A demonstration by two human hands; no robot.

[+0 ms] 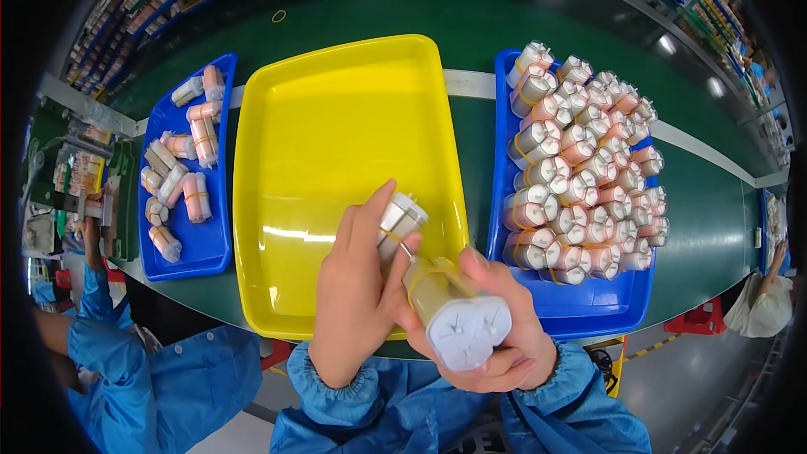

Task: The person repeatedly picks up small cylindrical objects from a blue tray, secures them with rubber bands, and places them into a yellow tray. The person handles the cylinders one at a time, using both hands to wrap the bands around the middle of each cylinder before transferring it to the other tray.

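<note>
Over the near right part of the yellow tray (pixel 353 118), both my hands are close together. My left hand (pixel 349 303) is closed around a small whitish bundle of cylinders (pixel 403 217) with a yellow rubber band across it. A larger bundle of wrapped cylinders (pixel 466 332) is gripped in my right hand (pixel 519 361), its white folded end facing up toward me. A yellowish band seems to run around that bundle's far end, where the fingers of both hands meet. Part of each bundle is hidden by my fingers.
To the right, a blue tray (pixel 588 311) carries many banded bundles (pixel 580 147) packed upright. A narrower blue tray (pixel 197 256) at left bears several loose bundles (pixel 204 139). One rubber band (pixel 279 16) lies on the green table. A co-worker's blue sleeve (pixel 185 387) is near left.
</note>
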